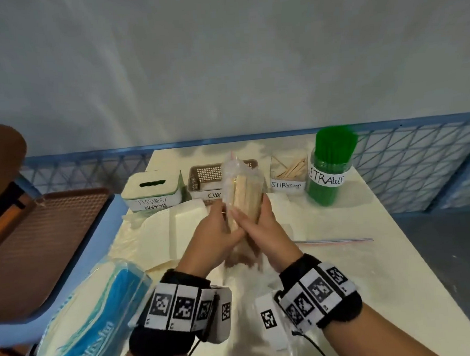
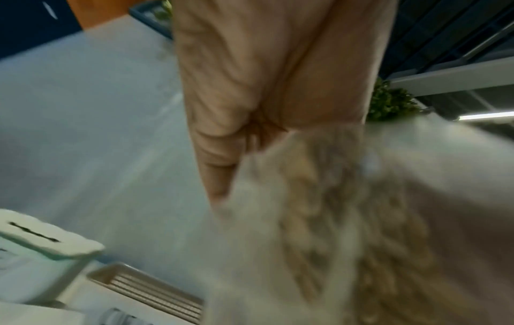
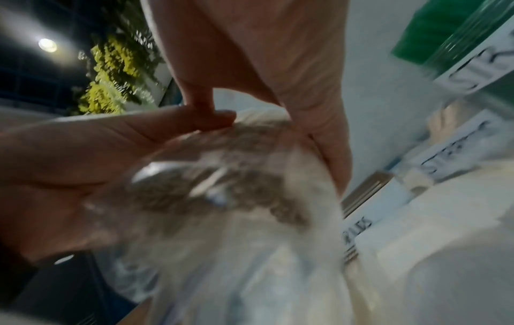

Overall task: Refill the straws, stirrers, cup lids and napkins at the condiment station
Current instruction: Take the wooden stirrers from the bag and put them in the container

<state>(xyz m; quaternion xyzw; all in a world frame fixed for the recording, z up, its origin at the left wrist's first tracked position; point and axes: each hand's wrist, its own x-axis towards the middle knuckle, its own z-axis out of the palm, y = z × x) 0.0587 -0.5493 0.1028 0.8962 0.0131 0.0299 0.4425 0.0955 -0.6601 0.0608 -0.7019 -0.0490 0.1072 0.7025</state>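
A clear plastic bag of wooden stirrers (image 1: 244, 189) is held upright above the table between both hands. My left hand (image 1: 217, 227) grips its left side and my right hand (image 1: 258, 223) wraps its right side and front. Both wrist views show the bag blurred: the stirrer bag (image 2: 319, 220) under my left palm, the same bag (image 3: 230, 176) under my right fingers. Behind stand the clear stirrer holder (image 1: 289, 172) with a few sticks, the green straw jar (image 1: 328, 167), the brown cup basket (image 1: 204, 179) and the tissue box (image 1: 153, 190).
A stack of white napkins (image 1: 187, 221) lies left of my hands, and a blue tissue pack (image 1: 94, 316) sits at the near left corner. A thin wrapped straw (image 1: 338, 240) lies on the table to the right. A brown chair (image 1: 41, 237) stands left of the table.
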